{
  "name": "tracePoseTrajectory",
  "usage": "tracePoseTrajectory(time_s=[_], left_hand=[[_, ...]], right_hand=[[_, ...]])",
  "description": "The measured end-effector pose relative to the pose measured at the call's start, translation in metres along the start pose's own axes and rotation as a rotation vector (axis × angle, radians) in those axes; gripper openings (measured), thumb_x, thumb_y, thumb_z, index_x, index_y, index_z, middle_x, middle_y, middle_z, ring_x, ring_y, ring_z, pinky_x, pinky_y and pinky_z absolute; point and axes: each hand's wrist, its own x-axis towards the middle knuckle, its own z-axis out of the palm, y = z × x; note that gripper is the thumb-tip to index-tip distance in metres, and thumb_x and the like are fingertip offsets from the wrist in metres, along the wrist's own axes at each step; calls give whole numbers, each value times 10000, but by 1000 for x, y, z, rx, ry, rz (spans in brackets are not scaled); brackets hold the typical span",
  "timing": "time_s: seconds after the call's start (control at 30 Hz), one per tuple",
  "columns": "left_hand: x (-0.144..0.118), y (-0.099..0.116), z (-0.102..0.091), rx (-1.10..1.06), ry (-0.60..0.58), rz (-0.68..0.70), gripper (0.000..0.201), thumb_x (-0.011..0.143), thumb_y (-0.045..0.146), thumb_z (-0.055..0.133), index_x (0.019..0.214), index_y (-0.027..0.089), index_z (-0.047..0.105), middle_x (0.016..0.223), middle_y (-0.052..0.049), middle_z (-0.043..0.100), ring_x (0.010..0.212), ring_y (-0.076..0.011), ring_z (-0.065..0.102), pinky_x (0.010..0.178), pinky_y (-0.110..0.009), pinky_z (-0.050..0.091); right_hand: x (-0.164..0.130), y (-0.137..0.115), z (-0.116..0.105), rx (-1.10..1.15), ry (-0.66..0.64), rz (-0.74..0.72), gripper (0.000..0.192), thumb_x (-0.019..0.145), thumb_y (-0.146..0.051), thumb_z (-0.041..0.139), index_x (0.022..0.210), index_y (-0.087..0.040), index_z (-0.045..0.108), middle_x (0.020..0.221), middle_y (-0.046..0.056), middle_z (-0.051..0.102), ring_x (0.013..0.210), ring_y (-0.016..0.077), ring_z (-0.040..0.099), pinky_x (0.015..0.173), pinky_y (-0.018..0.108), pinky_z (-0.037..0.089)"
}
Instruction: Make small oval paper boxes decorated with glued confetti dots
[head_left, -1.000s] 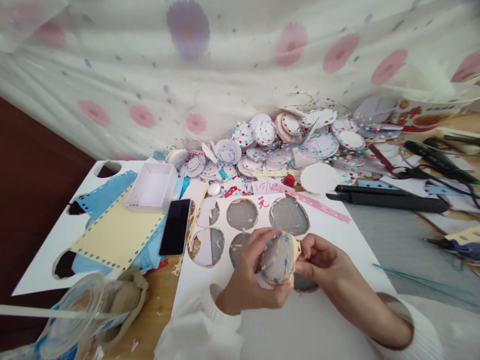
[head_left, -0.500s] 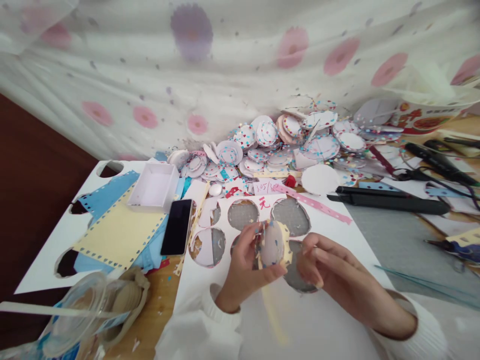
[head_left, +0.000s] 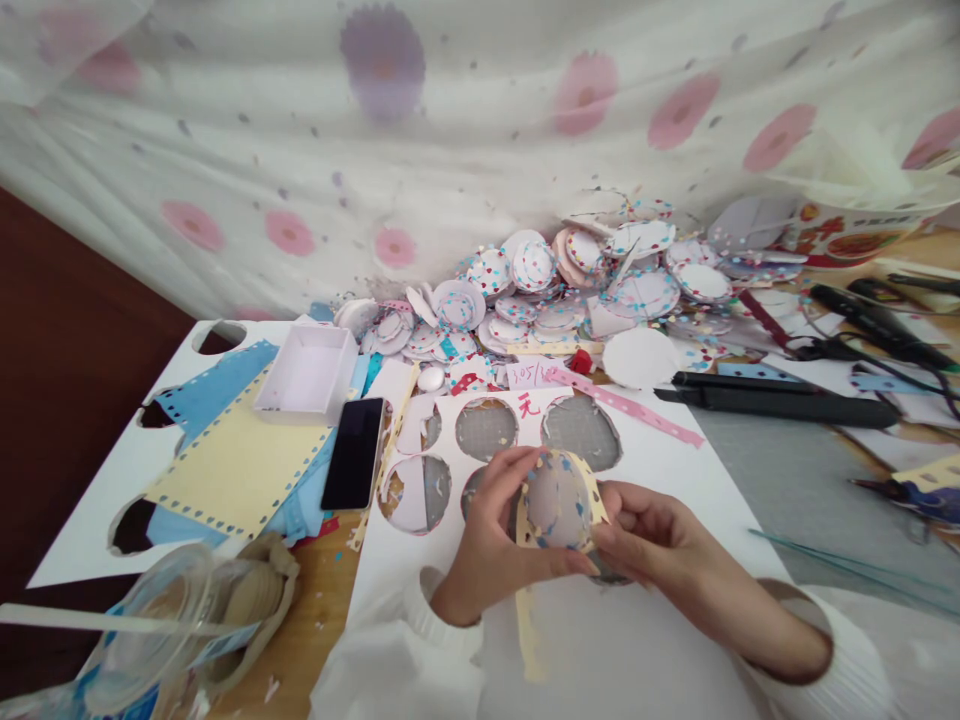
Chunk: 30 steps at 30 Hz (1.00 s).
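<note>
My left hand holds a round white paper disc by its left and lower edges. Small blue and yellow cut-out bits dot the disc's rim. A yellow paper strip with punched holes curves around the disc, and its loose tail hangs below. At the right edge, my right hand pinches the strip, thumb and fingers closed. Beneath both hands lies a white sheet with large round holes cut out of it.
Behind is a heap of decorated paper discs. To the left are a phone, a white open box, yellow paper and a plastic cup. A black utility knife, tweezers and scissors lie right.
My right hand has moved left and now grips the yellow strip at the disc's edge. The disc has turned to face me more, and the strip's tail has swung left.
</note>
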Motion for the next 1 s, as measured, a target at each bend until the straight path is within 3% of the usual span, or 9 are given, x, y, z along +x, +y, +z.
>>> tracePoseTrajectory(time_s=[0.3,0.53,0.73,0.87,0.93,1.0], left_hand=[[-1,5,0,75,8,-63,807,549,351,907,1288,293,589,1359,-98,447,1310,-340,425,1121,-491,356],[-2,-9,-4,-205,-41,4,849,595,428,872,1352,270,523,1441,-116,402,1376,-357,350,1148,-470,304],[-4,2,0,-134,-20,-152,961,595,318,875,1426,274,394,1419,-119,464,1294,-334,452,1082,-448,381],[-2,4,1,-86,22,-159,912,587,275,854,1393,252,428,1367,-121,490,1220,-322,507,1040,-432,410],[0,2,0,-147,50,-128,891,595,261,836,1384,243,424,1348,-121,492,1212,-305,510,1028,-401,418],[1,-1,-2,-211,63,-100,909,613,258,823,1405,257,376,1325,-115,495,1198,-280,518,1009,-371,432]], right_hand=[[3,3,0,-28,58,48,376,847,-452,670,673,-192,461,516,-81,412,470,57,267,467,240,174],[3,-3,-3,185,69,25,321,889,-433,626,730,-193,482,532,-85,352,523,81,255,523,258,196],[6,-2,1,156,86,55,329,863,-454,649,745,-197,481,542,-86,360,523,81,251,520,254,199],[8,-6,2,-69,142,23,349,874,-520,593,757,-201,512,565,-65,413,521,92,329,508,246,269],[1,-13,-3,-308,266,-109,349,900,-527,543,765,-205,546,615,-36,480,560,113,427,525,254,353],[-13,-22,-10,-570,474,-320,301,908,-500,543,826,-215,591,719,-6,566,656,139,534,591,265,446]])
